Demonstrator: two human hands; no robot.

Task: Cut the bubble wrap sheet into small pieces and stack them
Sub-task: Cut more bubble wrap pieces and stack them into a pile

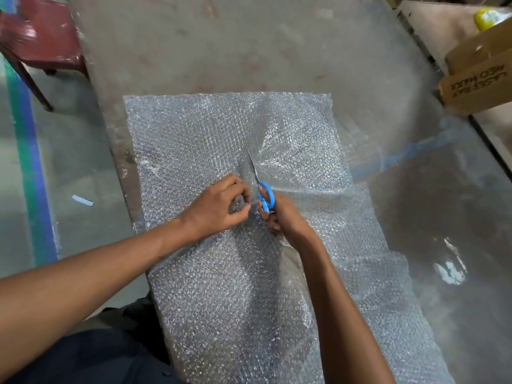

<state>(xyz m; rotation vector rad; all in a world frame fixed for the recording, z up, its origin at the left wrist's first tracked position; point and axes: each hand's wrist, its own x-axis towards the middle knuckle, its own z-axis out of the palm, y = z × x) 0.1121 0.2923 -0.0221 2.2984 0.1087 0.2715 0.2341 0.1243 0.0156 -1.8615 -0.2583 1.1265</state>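
Note:
A large clear bubble wrap sheet (194, 134) lies flat along the left side of a grey metal table (249, 45). My right hand (282, 220) grips blue-handled scissors (263, 189), their blades pointing away from me into the sheet near its middle. Just left of the blades, my left hand (221, 206) pinches the cut edge of the sheet. A slit runs from the scissors back toward me. To the right of the slit lie overlapping layers of bubble wrap (360, 217).
Cardboard boxes (476, 76) stand at the table's far right, with a yellow object (484, 19) behind them. A dark red plastic chair (47, 37) stands on the floor at the far left. Green and blue floor stripes (30, 162) run beside the table.

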